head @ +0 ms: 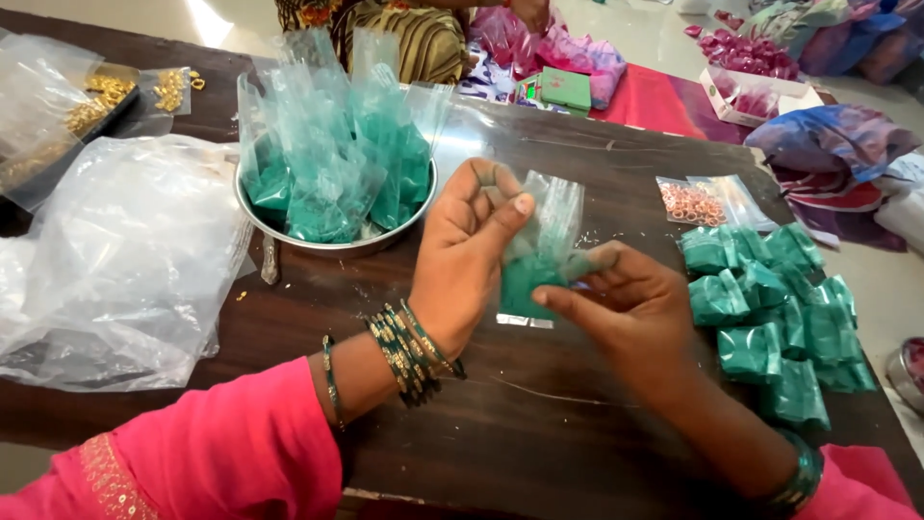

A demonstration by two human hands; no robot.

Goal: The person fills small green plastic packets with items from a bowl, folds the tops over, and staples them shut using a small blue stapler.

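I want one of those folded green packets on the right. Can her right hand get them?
Probably yes: the pile of folded green plastic packets lies uncovered beside her right hand, though it holds a small green-filled bag.

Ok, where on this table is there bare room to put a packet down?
Bare dark table lies between the two forearms, below the small bag both hands hold. Another patch runs behind the hands, between the steel bowl and the packet of orange rings. Crowded: the folded green packets at right, the clear plastic bags at left.
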